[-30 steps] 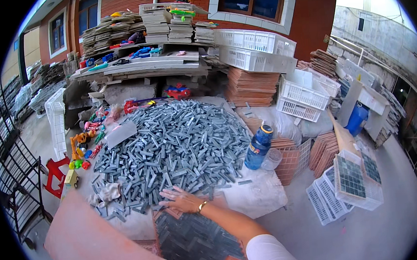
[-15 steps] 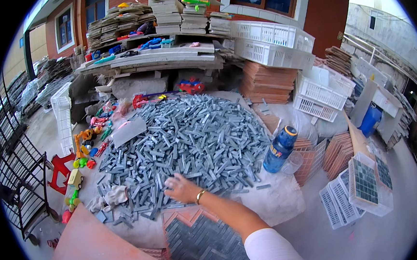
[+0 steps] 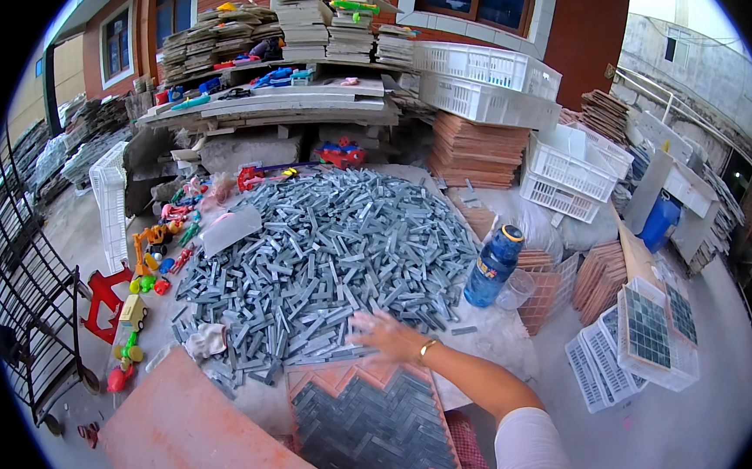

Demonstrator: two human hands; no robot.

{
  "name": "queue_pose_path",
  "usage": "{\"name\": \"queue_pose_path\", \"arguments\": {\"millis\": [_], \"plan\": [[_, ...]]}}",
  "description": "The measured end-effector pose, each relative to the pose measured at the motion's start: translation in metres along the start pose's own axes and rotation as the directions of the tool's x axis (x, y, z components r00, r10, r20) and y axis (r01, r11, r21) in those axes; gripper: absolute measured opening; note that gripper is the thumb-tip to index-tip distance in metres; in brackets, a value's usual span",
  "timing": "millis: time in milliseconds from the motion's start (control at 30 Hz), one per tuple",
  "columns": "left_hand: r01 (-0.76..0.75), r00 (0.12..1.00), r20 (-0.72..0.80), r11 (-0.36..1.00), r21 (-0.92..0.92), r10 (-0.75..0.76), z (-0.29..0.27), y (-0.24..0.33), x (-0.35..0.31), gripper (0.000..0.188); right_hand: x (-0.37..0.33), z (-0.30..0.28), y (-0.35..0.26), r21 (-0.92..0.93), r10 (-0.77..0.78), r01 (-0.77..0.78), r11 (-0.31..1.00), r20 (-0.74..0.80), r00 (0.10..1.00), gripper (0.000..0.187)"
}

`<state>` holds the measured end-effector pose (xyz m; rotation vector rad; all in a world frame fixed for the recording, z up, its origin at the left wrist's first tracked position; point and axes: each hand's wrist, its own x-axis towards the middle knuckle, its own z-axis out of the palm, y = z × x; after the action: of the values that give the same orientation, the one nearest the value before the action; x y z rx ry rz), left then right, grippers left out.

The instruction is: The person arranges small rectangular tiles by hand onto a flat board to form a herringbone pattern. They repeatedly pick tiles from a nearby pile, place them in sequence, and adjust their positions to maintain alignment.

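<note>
Nearest, on the near side of the heap of grey strips (image 3: 334, 263), lies a mould (image 3: 303, 381) with a reddish zigzag border, and inside it a herringbone of dark strips (image 3: 360, 440). To the near left of the heap, a curved pinkish board (image 3: 211, 429) slants up from the lower edge.

The right hand (image 3: 389, 338), with a gold band (image 3: 427, 349) at the wrist and a white sleeve (image 3: 530, 446) farther up the arm, is at the heap's near edge, palm down. Its fingers are blurred, open and spread; whether they touch any strip cannot be told.

A crumpled whitish glove (image 3: 206, 340) lies at the heap's near left corner. Just beyond its right side a blue bottle (image 3: 493, 267) leans, a clear cup (image 3: 517, 289) right beside it. Along the heap's left side run small toys, among them a pale yellow truck (image 3: 133, 312) and a yellow digger (image 3: 143, 251). A pale translucent sheet (image 3: 229, 232) rests on the heap's left part.

Behind the heap, a red and blue toy (image 3: 342, 153) sits near its far edge; reddish tiles (image 3: 476, 151) are stacked beyond its far right corner, with white crates (image 3: 489, 100) on top.
</note>
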<state>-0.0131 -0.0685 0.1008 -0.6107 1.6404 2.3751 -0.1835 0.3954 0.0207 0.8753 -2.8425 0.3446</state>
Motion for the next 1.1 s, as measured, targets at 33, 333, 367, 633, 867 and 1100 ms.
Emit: {"name": "queue_pose_path", "arguments": {"millis": [33, 333, 367, 633, 867, 1100], "plan": [[0.001, 1.0, 0.015, 1.0, 0.008, -0.001, 0.003, -0.001, 0.001, 0.064, -0.016, 0.006, -0.004, -0.026, -0.028, 0.029, 0.999, 0.046, 0.999, 0.053], [0.0, 0.981, 0.194, 0.999, 0.039, -0.008, 0.03, -0.017, -0.004, 0.063, -0.033, -0.008, -0.023, -0.117, 0.435, -0.548, 0.828, -0.481, 0.761, 0.047], [0.005, 0.977, 0.215, 0.999, 0.039, -0.013, 0.032, -0.021, -0.004, 0.063, -0.043, -0.008, -0.036, 0.248, 0.573, -0.517, 0.819, -0.384, 0.724, 0.047], [0.055, 0.917, 0.395, 0.998, 0.008, -0.053, 0.04, -0.075, 0.004, 0.062, -0.177, -0.026, -0.2, 0.954, 0.664, -0.275, 0.118, 0.13, 0.736, 0.061], [0.065, 0.879, 0.472, 0.998, 0.014, -0.064, 0.043, -0.114, 0.014, 0.06, -0.228, 0.018, -0.199, 0.943, 0.852, -0.243, 0.228, -0.073, 0.519, 0.053], [-0.13, 0.942, 0.336, 0.929, 0.347, 0.007, 0.026, -0.129, 0.027, 0.056, -0.226, 0.008, -0.198, 0.914, 0.812, -0.279, 0.294, -0.084, 0.578, 0.046]]}}
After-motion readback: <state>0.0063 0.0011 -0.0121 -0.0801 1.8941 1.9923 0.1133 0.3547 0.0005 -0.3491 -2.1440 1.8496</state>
